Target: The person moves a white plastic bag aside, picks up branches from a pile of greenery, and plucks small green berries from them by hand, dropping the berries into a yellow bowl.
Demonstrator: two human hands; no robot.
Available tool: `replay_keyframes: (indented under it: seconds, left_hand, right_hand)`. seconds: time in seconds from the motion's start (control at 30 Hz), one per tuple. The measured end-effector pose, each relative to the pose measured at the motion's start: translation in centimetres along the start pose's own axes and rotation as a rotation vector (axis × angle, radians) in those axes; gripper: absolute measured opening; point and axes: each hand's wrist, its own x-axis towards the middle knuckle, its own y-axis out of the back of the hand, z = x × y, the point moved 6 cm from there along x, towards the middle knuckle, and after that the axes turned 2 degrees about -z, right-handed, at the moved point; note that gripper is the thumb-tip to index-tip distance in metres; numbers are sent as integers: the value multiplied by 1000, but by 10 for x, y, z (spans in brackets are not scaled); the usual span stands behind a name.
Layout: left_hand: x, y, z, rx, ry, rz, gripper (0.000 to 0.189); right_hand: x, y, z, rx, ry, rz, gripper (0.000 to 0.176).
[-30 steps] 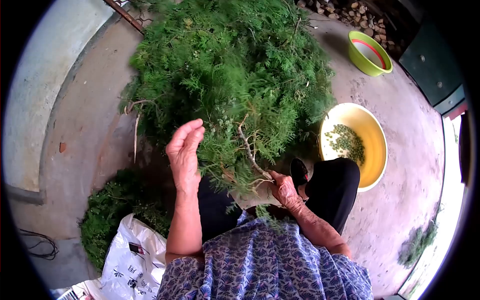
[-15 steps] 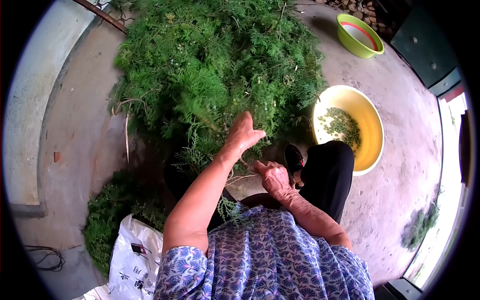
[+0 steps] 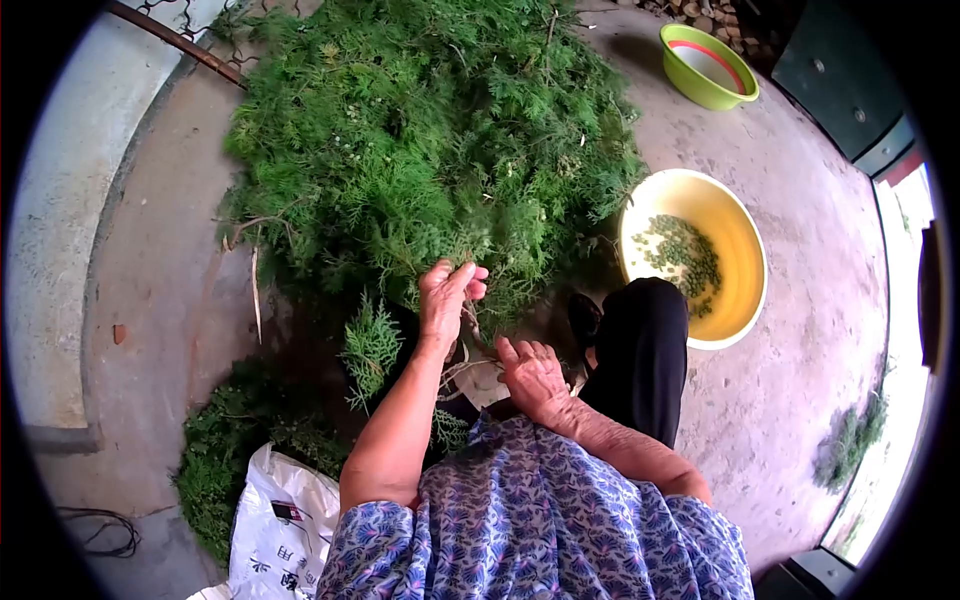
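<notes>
A leafy evergreen branch, its woody stem (image 3: 472,322) showing between my hands, rises in front of my lap. My left hand (image 3: 447,300) is closed at the leafy part, fingers curled and thumb pressed in; its exact hold is partly hidden. Lower and to the right, my right hand (image 3: 536,378) is closed around the stem's lower end, which the fingers mostly cover. Just beyond the hands spreads a large heap of green evergreen branches (image 3: 400,150). At the right, a yellow basin (image 3: 742,290) contains many small green cones or berries (image 3: 682,255).
A lime-green basin (image 3: 705,92) stands at the back right near stacked firewood (image 3: 712,18). A smaller pile of branches (image 3: 225,455) and a white sack (image 3: 262,525) with a small dark object (image 3: 287,511) lie at the lower left. My right knee (image 3: 650,310) is beside the yellow basin.
My left hand has drawn back toward my body and slightly left, its fingers now curled in. My right hand has shifted slightly down and left. A leafy sprig at the left shows more clearly.
</notes>
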Motion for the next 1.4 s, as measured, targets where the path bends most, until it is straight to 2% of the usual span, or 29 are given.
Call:
replay_keyframes:
  seconds: [0.07, 0.1, 0.33, 0.37, 0.4, 0.47, 0.5, 0.53, 0.6, 0.67, 0.73, 0.8, 0.87, 1.0, 1.07, 1.13, 1.17, 1.2, 1.3, 1.4]
  left_hand:
    - [-8, 0, 3, -48, -16, -16, 13]
    - [-15, -3, 11, -68, 20, -12, 13]
    - [-44, -11, 27, -196, 67, -44, 13]
    - [-47, -10, 28, -198, 50, -59, 12]
    - [-49, -9, 29, -199, 28, -73, 11]
    - [-55, -8, 29, -212, 37, -47, 10]
    - [-57, -8, 29, -195, 32, -46, 10]
    - [-59, -8, 28, -179, 27, -47, 10]
    - [-64, -12, 29, -167, -22, -77, 10]
    - [-68, -12, 27, -122, -16, -46, 9]
    - [-70, -15, 26, -121, -31, -70, 9]
    - [-73, -17, 27, -5, -96, -72, 7]
    - [-75, -19, 28, 20, -84, -79, 8]
    - [-77, -18, 23, 10, -54, -63, 8]
    - [-76, -15, 20, -4, -42, -82, 9]
    - [-75, -13, 19, -125, -26, -111, 11]
    - [-75, -12, 18, -151, -19, -126, 11]
    - [-75, -13, 20, -150, -19, -124, 11]
    - [-78, -18, 25, -128, -5, -99, 12]
    - [-78, -16, 23, -77, 19, -73, 12]
  right_hand:
    - [-6, 14, -8, 100, -6, -34, 51]
    - [-10, 12, -7, 137, -37, -152, 54]
    - [-10, 48, -2, 325, 9, -344, 46]
    - [-7, 54, 0, 377, -23, -299, 36]
    - [-4, 56, 4, 377, -19, -302, 36]
    - [4, 72, 7, 664, 63, -101, 26]
    - [9, 79, 10, 702, 55, 17, 20]
    - [14, 84, 8, 701, 54, 16, 20]
    - [22, 94, 19, 862, -242, 98, 18]
    - [34, 81, 22, 958, -253, 174, 17]
    - [44, 65, 24, 1192, -120, 311, 19]
    - [51, 60, 14, 1314, -143, 168, 21]
    - [51, 74, 8, 1107, -186, 239, 16]
    - [50, 60, 14, 1138, -188, 223, 11]
    - [49, 47, 19, 1385, -272, 127, 14]
    - [44, 49, 26, 1542, -449, 47, 17]
    - [43, 50, 29, 1554, -422, 70, 16]
    - [45, 55, 27, 1654, -311, 70, 12]
    - [44, 62, 28, 1744, -368, 109, 10]
    - [48, 63, 25, 1806, -289, 96, 14]
